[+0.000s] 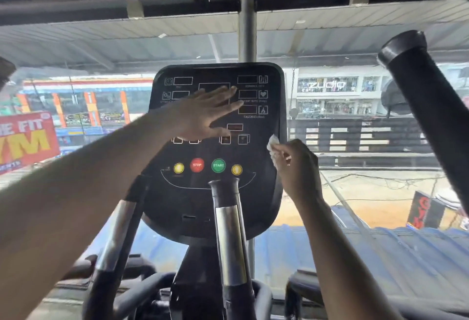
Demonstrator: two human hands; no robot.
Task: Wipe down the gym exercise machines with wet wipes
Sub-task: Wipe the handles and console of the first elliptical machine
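- One wet wipe (272, 147) in my view: white, crumpled into a small wad, sitting against the right edge of the console (215, 152), level with the lower row of small square icons.
- Console is a black, rounded panel, upright in front of me. Outlined readout boxes up top, labels for heart rate and calories on its right side; lower down a red STOP button (197, 165) beside a green START button (218, 165), with a yellow button on either side of the pair.
- No containers that I can see.
- My right hand (297, 165) comes up from below, wrist bent, fingers curled and pinching the wipe at the console's right rim. A ring shows on one finger.
- My left hand (203, 114) is flat, fingers straight and spread, palm laid on the middle of the console face over the central display, arm reaching in from the lower left. It holds nothing.
- Two black-and-chrome handlebars (229, 233) rise in front of the console's lower half; a thick black grip (426, 96) slants across the upper right.
- Window behind, street and shopfronts beyond it.
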